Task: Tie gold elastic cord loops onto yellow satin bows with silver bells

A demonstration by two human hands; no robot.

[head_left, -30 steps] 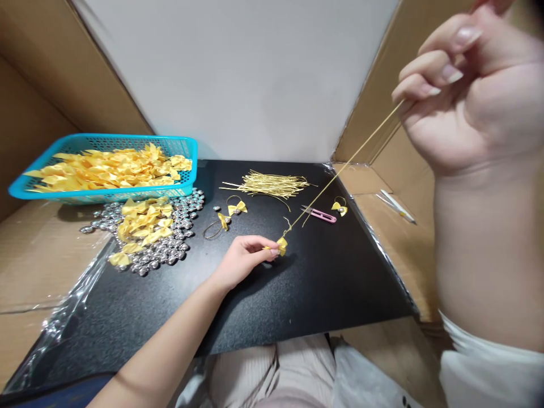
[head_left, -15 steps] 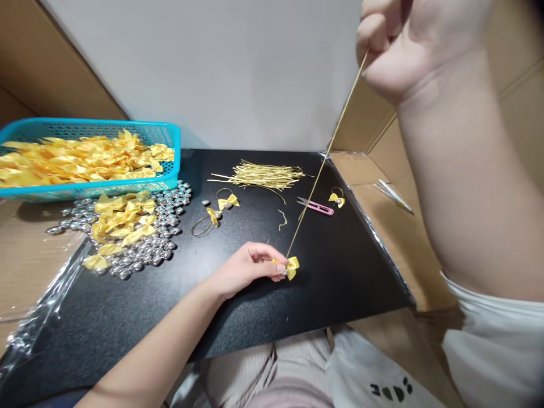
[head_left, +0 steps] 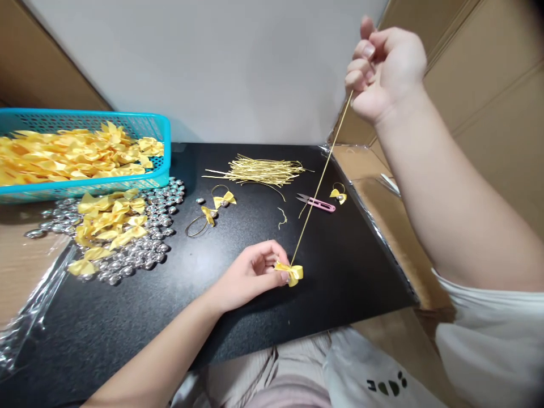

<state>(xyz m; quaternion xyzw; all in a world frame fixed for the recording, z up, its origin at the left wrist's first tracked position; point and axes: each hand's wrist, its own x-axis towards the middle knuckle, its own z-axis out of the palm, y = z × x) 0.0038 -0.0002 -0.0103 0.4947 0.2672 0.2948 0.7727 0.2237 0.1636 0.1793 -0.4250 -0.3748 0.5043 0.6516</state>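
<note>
My left hand (head_left: pixel 266 269) pinches a yellow ribbon bow (head_left: pixel 294 274) just above the black table, thumb and fingers closed on it. From the bow a gold elastic cord (head_left: pixel 325 170) runs taut up to the right. My right hand (head_left: pixel 378 71) is raised high with its fingers curled round the upper end of that cord. Behind the cord lie pink thread snips (head_left: pixel 317 203). Left of them rest two bows with cord loops, one upper (head_left: pixel 224 200) and one lower (head_left: pixel 208 216), and a single silver bead (head_left: pixel 200 200).
A blue basket (head_left: pixel 168 147) full of yellow bows stands at the back left. Before it are loose bows (head_left: pixel 113 218) among silver beads (head_left: pixel 155 255). A bundle of gold cords (head_left: pixel 266 170) lies at the back. Another looped bow (head_left: pixel 339 196) sits near the right edge.
My right hand has come down and away from me, still gripping the cord, which stays taut. The left hand keeps the bow, now turned slightly so more of it shows.
</note>
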